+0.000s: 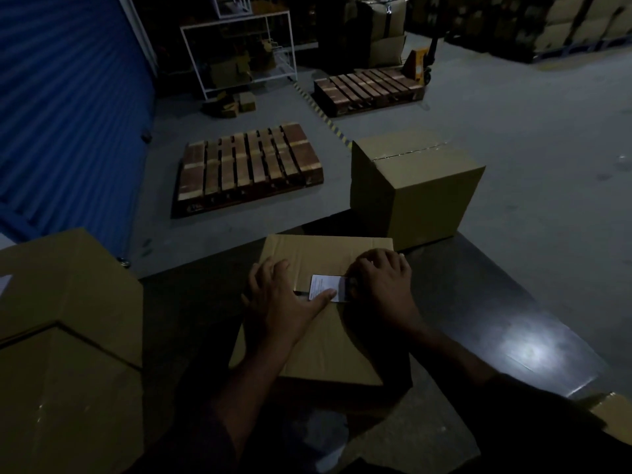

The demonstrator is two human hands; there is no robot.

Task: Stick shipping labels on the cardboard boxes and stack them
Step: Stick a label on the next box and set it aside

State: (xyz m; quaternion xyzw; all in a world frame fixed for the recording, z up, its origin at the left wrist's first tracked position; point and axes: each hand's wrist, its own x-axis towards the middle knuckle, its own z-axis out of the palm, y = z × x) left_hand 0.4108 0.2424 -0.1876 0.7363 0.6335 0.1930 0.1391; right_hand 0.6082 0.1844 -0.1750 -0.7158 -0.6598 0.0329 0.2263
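Observation:
A flat cardboard box (321,340) lies on the dark table (485,302) in front of me. A white shipping label (325,285) lies on its top near the middle. My left hand (280,302) rests flat on the box, its thumb pressing the label's lower edge. My right hand (383,282) lies over the label's right end with fingers spread and slightly bent. A taller closed cardboard box (417,189) stands at the table's far edge. Two large boxes (65,336) stand at my left, one with a white label corner (5,283).
Two wooden pallets (246,169) (369,90) lie on the grey floor beyond the table. A yellow pallet jack (419,65), a white rack (239,49) and stacked cartons (581,18) stand at the back. A blue shutter wall (68,114) runs along the left.

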